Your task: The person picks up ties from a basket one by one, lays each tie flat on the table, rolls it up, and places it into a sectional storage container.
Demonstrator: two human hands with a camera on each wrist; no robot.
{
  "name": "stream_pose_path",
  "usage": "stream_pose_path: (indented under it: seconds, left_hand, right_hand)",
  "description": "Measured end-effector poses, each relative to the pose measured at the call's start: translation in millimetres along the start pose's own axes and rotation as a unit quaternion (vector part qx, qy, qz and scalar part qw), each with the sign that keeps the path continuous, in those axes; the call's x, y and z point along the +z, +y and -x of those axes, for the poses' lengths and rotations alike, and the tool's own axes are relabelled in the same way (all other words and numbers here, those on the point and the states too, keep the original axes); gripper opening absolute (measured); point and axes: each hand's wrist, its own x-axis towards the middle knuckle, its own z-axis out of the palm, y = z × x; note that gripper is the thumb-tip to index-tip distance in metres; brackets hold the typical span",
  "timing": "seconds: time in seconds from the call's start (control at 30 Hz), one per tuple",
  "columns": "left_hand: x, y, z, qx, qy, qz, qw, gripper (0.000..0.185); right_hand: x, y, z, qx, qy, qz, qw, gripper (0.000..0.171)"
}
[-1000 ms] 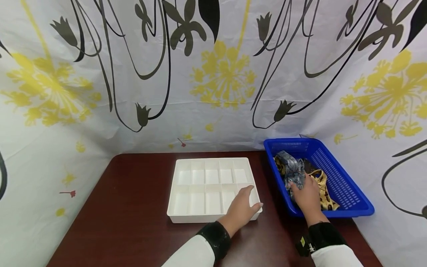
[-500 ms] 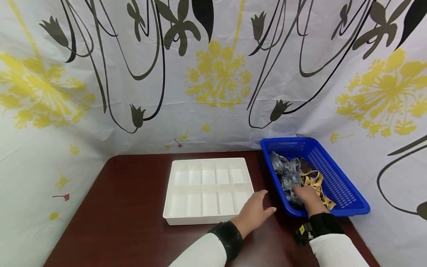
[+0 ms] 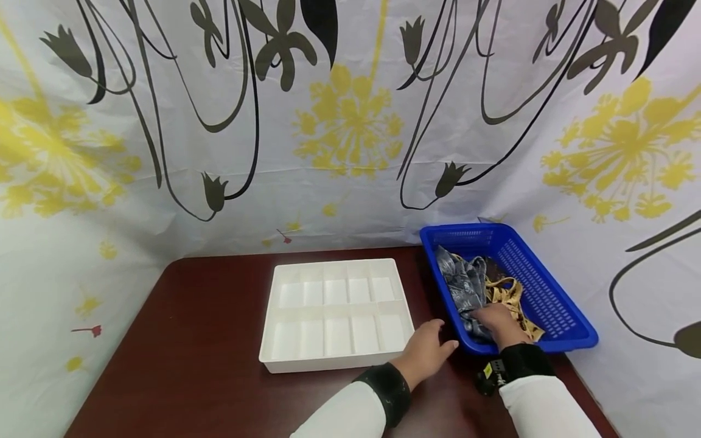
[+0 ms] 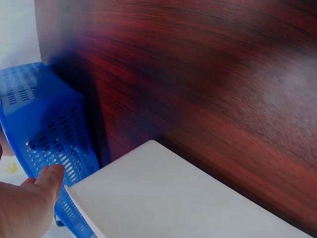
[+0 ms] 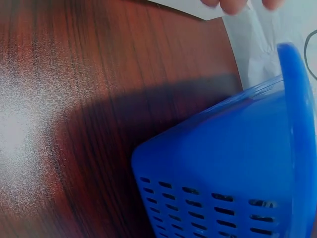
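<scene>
In the head view my right hand (image 3: pixel 499 322) reaches down into the blue plastic basket (image 3: pixel 539 283), its fingertips against a crumpled grey-blue patterned cloth (image 3: pixel 462 286). The fingers are partly hidden there, and I cannot tell whether they grip the cloth. Beside that hand lies a yellow cloth (image 3: pixel 509 295) with a black print and a narrow strap. My left hand (image 3: pixel 424 353) is relaxed, thumb apart from the fingers, by the front right corner of a white divided tray (image 3: pixel 328 363). Between the left hand's thumb and fingers there is nothing.
Tray and basket stand side by side on a dark red-brown table (image 3: pixel 181 340). A dark brown cloth (image 3: pixel 494 267) lies deeper in the basket. Behind the table hangs a white curtain (image 3: pixel 350 219) with flower prints. The basket's slotted side (image 5: pixel 218 158) fills the right wrist view.
My left hand has moved right, off the tray's corner toward the basket. The right hand has drawn slightly nearer, and the grey-blue cloth lies flatter. The head view has turned slightly right.
</scene>
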Motion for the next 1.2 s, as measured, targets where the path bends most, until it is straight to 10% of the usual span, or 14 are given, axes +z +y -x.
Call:
stream_pose_path:
  seconds: [0.37, 0.83, 1.1, 1.2]
  left_hand:
    - [15.7, 9.5, -7.8, -0.018, -0.012, 0.025, 0.9995, 0.047]
    - [21.9, 11.0, -12.3, -0.046, -0.007, 0.026, 0.9986, 0.052]
    - [22.2, 12.7, -11.8, -0.046, -0.009, 0.026, 0.9986, 0.053]
    - [23.8, 13.9, -11.4, -0.046, -0.011, 0.024, 0.9986, 0.052]
  right_hand:
    - [7, -1, -4, 0.047, 0.005, -0.066, 0.997, 0.074]
    - [-4, -5, 1, -0.027, -0.009, -0.074, 0.997, 0.017]
    - [-9, -12, 9, -0.072, -0.023, -0.049, 0.996, 0.014]
    - [-7, -15, 9, -0.073, -0.010, -0.026, 0.997, 0.045]
